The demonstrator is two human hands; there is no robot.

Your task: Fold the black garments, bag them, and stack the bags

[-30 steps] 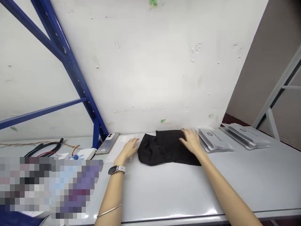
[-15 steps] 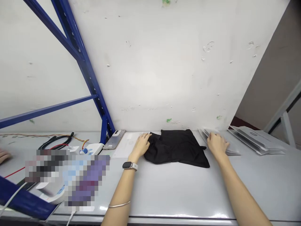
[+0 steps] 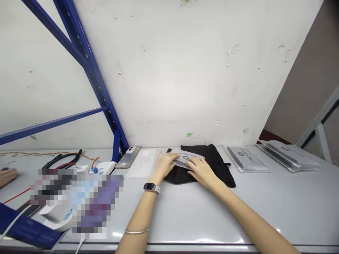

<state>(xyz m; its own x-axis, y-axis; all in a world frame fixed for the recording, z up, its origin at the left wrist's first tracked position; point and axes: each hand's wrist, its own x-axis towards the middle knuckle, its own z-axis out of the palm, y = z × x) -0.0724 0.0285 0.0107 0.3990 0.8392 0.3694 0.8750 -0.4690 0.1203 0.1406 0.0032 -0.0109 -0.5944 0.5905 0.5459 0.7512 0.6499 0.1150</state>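
Observation:
A frosted plastic packaging bag (image 3: 185, 157) with grey printed lettering and a round logo is held between my two hands over a black cloth item (image 3: 219, 165). My left hand (image 3: 163, 165) pinches the bag's left end, and its wrist wears a watch. At the right end, my right hand (image 3: 202, 172) has its fingers closed on the bag's near edge. The black cloth lies on the grey table (image 3: 196, 218), partly hidden under the bag and hands.
Two piles of printed frosted bags, a nearer one (image 3: 246, 159) and a thicker one (image 3: 293, 155), lie to the right. Leftward are a flat white packet (image 3: 143, 163), a phone (image 3: 129, 157), power strips (image 3: 106, 167), cables and a blue frame (image 3: 102, 84). Another person's hand (image 3: 7, 176) shows at far left.
My right hand has moved left from the nearer bag pile to above the black cloth, bringing a frosted bag. My left hand has come off the cloth and now grips that bag too.

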